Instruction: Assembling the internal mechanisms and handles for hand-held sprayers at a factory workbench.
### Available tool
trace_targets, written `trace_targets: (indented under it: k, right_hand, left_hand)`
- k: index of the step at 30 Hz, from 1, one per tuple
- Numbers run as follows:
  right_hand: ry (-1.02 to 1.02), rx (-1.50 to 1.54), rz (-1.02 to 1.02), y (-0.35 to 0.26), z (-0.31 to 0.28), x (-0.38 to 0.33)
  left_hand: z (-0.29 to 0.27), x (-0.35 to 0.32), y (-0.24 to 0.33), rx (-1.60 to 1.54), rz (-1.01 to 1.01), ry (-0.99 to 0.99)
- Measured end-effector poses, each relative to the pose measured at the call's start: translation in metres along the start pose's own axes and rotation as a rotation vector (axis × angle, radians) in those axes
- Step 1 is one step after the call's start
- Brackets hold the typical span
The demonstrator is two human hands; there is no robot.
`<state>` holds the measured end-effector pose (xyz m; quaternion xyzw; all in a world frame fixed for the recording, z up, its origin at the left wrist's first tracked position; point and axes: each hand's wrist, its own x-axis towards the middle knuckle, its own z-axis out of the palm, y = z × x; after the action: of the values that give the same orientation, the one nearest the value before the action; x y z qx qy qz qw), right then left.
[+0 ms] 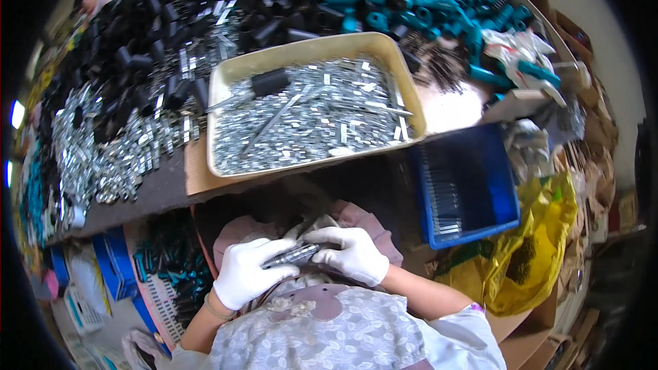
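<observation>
White cloth gloves cover both hands, which meet low in the view, close against the person's lap. The left hand (247,273) and right hand (349,255) curl their fingers around a thin dark metal piece (293,255); only its middle shows between the gloves, so its ends and exact shape stay hidden.

Above them on the table sits a beige plastic tray (236,72), shallow and round-cornered, heaped with small shiny metal clips (308,130) too fine to tell apart. A black tube (270,83) lies on that heap. Loose black tubes (137,48) and teal tubes (411,0) pile up behind, partly cut off by the upper rim. Right of the hands, a blue plastic bin (493,185) holds a row of thin dark strips (442,195), beside a crumpled yellow bag (541,247).
</observation>
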<state>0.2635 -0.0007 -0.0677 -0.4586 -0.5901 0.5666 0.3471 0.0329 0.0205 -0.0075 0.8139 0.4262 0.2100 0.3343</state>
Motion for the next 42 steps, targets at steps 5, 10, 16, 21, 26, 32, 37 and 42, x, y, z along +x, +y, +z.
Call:
trace_targets:
  k: [5, 10, 16, 21, 26, 32, 37, 42]
  right_hand:
    - [-0.058, 0.089, 0.030, 0.008, -0.010, -0.001]
    - [-0.064, 0.080, -0.010, 0.019, -0.020, -0.007]
    - [0.542, 0.147, 0.055, 0.034, -0.144, 0.006]
    - [0.793, -0.955, 0.236, 0.171, -0.258, 0.009]
    - [0.565, -1.297, 0.183, 0.216, -0.263, 0.022]
    - [0.453, -1.406, 0.270, 0.228, -0.265, 0.039]
    - [0.304, -1.370, 0.352, 0.223, -0.283, 0.030]
    - [0.656, -1.066, 0.383, 0.157, -0.280, 0.002]
  left_hand:
    - [0.009, 0.002, 0.002, 0.019, -0.023, -0.046]
    - [0.024, 0.007, 0.002, 0.068, -0.059, -0.041]
    - [0.027, -0.001, -0.001, -0.018, -0.131, 0.006]
    - [0.031, 0.004, 0.000, -0.126, -0.162, 0.119]
    - [0.034, 0.004, -0.002, -0.102, -0.124, 0.178]
    - [0.036, 0.010, -0.001, -0.084, -0.113, 0.174]
    - [0.035, 0.018, 0.005, -0.098, -0.065, 0.155]
    - [0.032, 0.009, -0.003, -0.153, -0.112, 0.215]
